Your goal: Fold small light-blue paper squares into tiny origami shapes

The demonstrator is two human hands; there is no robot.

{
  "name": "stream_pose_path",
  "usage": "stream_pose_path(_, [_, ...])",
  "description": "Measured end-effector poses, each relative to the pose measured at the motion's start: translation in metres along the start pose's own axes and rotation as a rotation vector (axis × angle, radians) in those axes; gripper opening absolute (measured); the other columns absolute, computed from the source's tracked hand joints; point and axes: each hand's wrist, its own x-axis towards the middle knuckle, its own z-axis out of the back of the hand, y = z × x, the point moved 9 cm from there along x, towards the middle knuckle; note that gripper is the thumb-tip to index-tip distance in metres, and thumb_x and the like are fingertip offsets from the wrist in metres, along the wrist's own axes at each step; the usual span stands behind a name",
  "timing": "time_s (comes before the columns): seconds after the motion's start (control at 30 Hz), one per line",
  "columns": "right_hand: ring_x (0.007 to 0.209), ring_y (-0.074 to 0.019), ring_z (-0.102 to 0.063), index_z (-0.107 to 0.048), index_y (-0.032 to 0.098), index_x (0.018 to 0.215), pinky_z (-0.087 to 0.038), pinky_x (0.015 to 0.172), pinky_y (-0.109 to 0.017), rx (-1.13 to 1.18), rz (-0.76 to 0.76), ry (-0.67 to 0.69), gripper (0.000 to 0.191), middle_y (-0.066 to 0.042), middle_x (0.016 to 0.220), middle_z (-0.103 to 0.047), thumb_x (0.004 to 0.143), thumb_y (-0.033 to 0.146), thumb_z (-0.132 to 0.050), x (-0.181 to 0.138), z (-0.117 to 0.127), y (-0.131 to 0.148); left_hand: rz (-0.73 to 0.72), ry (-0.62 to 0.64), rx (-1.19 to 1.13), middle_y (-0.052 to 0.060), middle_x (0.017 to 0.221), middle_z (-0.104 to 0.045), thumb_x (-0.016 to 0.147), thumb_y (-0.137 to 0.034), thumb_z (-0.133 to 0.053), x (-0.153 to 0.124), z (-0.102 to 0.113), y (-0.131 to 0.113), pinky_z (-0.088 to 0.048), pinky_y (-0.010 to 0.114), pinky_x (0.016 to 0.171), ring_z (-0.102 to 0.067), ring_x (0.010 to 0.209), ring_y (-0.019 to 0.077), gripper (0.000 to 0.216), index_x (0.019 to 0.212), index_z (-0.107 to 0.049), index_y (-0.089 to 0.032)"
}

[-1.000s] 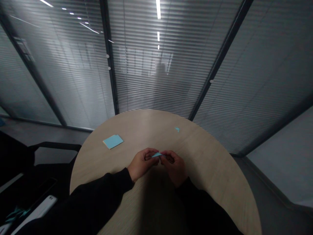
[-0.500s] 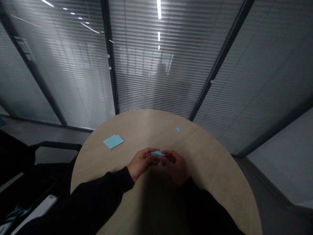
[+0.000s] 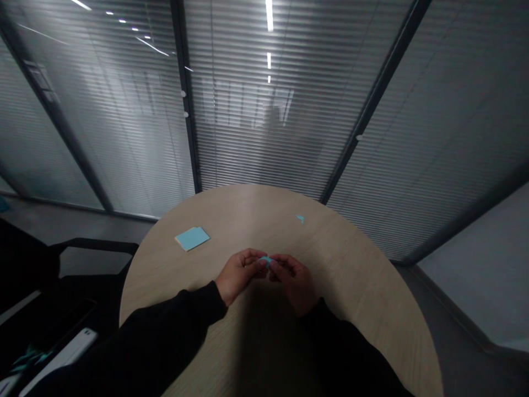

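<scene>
A small folded piece of light-blue paper (image 3: 266, 259) is pinched between my two hands, just above the round wooden table (image 3: 252, 215). My left hand (image 3: 241, 275) grips its left side with thumb and fingertips. From the right, my right hand (image 3: 296, 283) presses on it with thumb and fingers, which cover much of the paper. A stack of light-blue square paper sheets (image 3: 192, 238) lies to the left, beyond my left hand. Farther back on the right rests a tiny folded blue paper piece (image 3: 300, 219), apart from both hands.
Glass panels with blinds (image 3: 256, 149) stand close behind the table's far edge. To the left is a black chair (image 3: 95, 243). A white phone-like object (image 3: 70, 353) and a teal striped item (image 3: 31, 358) lie low at the left. A white wall (image 3: 483, 264) is on the right.
My right thumb has moved up and inward over the paper, and less of the blue shows between my fingers. Both hands stay in nearly the same place.
</scene>
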Motion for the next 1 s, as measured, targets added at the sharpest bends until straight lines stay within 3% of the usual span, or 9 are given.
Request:
stream_pose_path(0.63, [0.058, -0.0154, -0.060, -0.070, 0.015, 0.087, -0.049, 0.058, -0.027, -0.129, -0.027, -0.080, 0.038, 0.000, 0.062, -0.064, 0.069, 0.048, -0.073, -0.001, 0.010, 0.002, 0.057, -0.031, 0.057, 0.008, 0.079, -0.073, 0.062, -0.039, -0.085, 0.000, 0.002, 0.006, -0.052, 0.028, 0.072, -0.066, 0.068, 0.0137, 0.043, 0.090, -0.070, -0.010])
stream_pose_path(0.8, [0.057, -0.0154, -0.059, -0.069, 0.015, 0.082, -0.049, 0.058, -0.028, -0.058, -0.085, -0.071, 0.037, 0.000, 0.061, -0.063, 0.068, 0.049, -0.074, 0.001, 0.011, -0.007, 0.045, -0.003, 0.088, 0.007, 0.079, -0.073, 0.064, -0.041, -0.083, 0.001, 0.001, 0.005, -0.051, 0.028, 0.071, -0.065, 0.069, 0.0134, 0.043, 0.091, -0.070, -0.011])
stream_pose_path(1.0, [0.057, -0.0145, -0.057, -0.066, 0.016, 0.079, -0.048, 0.058, -0.027, -0.084, -0.043, -0.024, 0.032, 0.000, 0.060, -0.061, 0.073, 0.047, -0.071, 0.002, 0.008, -0.007, -0.004, -0.004, 0.218, 0.006, 0.072, -0.070, 0.068, -0.046, -0.079, 0.002, 0.003, 0.001, -0.049, 0.025, 0.065, -0.062, 0.065, 0.0125, 0.039, 0.082, -0.068, -0.010])
